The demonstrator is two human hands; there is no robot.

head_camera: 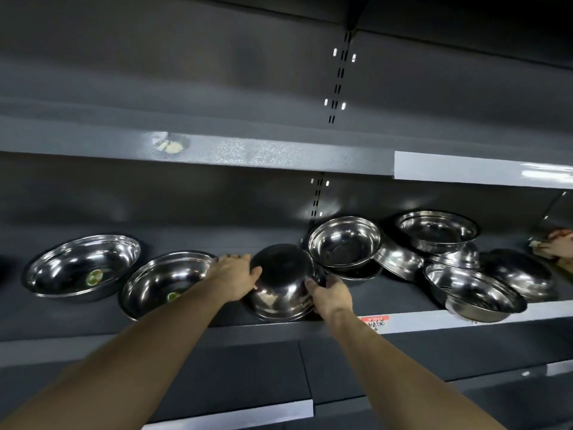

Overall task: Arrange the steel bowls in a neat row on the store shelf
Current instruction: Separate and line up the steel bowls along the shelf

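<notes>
- Steel bowl (283,282), round, mirror-polished, tipped with its base toward the camera, on the middle shelf (412,322) near the front edge, between the two placed bowls at left and the jumble at right.
- Left hand (234,276) is partly open, palm and fingers pressed flat on the bowl's left side, thumb on its base.
- Right hand (330,294) is curled on the bowl's lower right side, fingers wrapped toward the rim (a two-handed clamp, not a one-hand pinch).
- Step in hand, as I judge it: setting this bowl as third in the row.
- Second bowl (164,282) sits just beside the left hand, leaning back mouth-forward, a green sticker inside; first bowl (82,268) further left, same lean, same sticker.
- Next move likely calls for turning the held bowl mouth-forward to match that lean and spacing it evenly from the second bowl.
- Right side not yet sorted: propped bowl (344,242) touches or nearly touches the held one (cannot tell which), then a loose pile (438,232) of stacked and overlapping bowls, one front bowl (474,294) hanging over the shelf lip.
- Surfaces: slick glossy steel, thin rolled rims, on matte dark grey shelving; red price tag (375,322) on the edge strip.
</notes>
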